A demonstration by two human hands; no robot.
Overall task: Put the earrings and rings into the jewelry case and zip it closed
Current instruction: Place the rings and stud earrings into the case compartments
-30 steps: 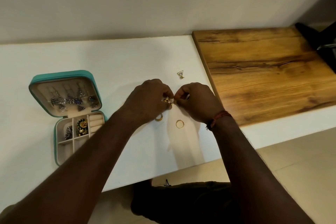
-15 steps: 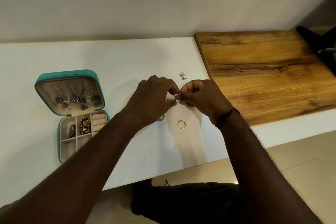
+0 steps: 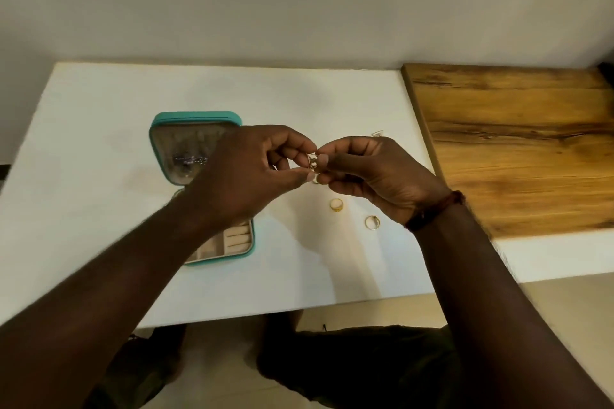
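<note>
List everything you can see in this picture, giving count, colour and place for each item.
jewelry case: one, teal, open on the table's left part, partly behind the left arm
hung earrings: count unclear (blurred), dark silvery, inside the case lid
rings: two, gold, loose on the table near the right wrist; the second is at
triangle earring: one, gold, on the table beyond the right hand
gold piece: one, between both hands' fingertips
table: one, white
wooden board: one, brown, far right
wrist thread: one, reddish, right wrist
left hand: pinches the gold piece
right hand: pinches the gold piece
</note>
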